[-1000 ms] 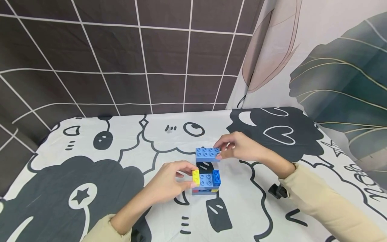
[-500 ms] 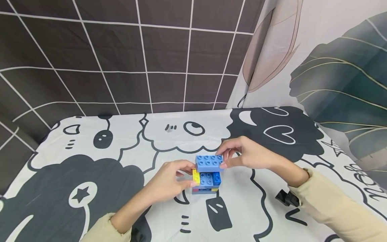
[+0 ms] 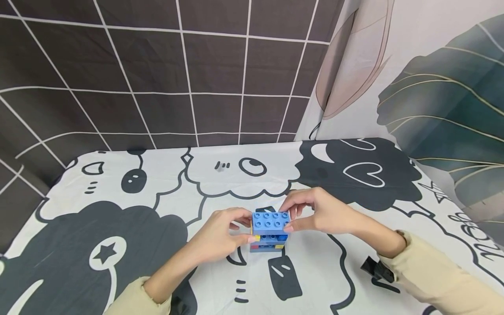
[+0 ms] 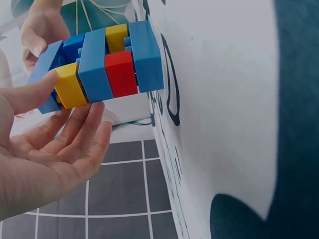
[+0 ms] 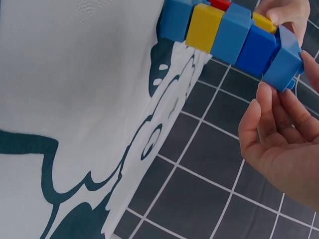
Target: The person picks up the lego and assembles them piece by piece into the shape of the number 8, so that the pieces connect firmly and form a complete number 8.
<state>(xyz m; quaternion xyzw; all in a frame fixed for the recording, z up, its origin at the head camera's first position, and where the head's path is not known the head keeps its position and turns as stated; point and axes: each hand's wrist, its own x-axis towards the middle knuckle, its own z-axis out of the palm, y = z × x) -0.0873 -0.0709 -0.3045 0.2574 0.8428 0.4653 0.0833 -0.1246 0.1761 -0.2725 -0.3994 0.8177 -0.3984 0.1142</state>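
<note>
A stack of toy building bricks stands on the patterned cloth in front of the person. Its bottom is a light-blue brick [image 4: 148, 62], bearing a red brick [image 4: 120, 73] and a yellow one [image 5: 204, 27]. Above these lies another light-blue brick [image 4: 94, 69], topped by a small yellow brick [image 4: 71, 85] and a dark-blue brick [image 5: 255, 50]. The left hand [image 3: 220, 234] pinches that upper yellow brick between thumb and fingers. The right hand [image 3: 324, 212] grips the right end of a light-blue eight-stud brick [image 3: 269, 223], slightly tilted over the top; whether it is fully seated cannot be told.
The white cloth [image 3: 220, 288] with black cartoon drawings covers the table. Behind it hangs a dark gridded cloth [image 3: 157, 65], with a leaf-patterned curtain [image 3: 445, 109] at right. A black device [image 3: 377, 269] sits at the right wrist.
The right hand has brought the light-blue eight-stud brick toward the person and down onto the stack, covering the yellow and dark-blue bricks from above. The left hand has stayed nearly still.
</note>
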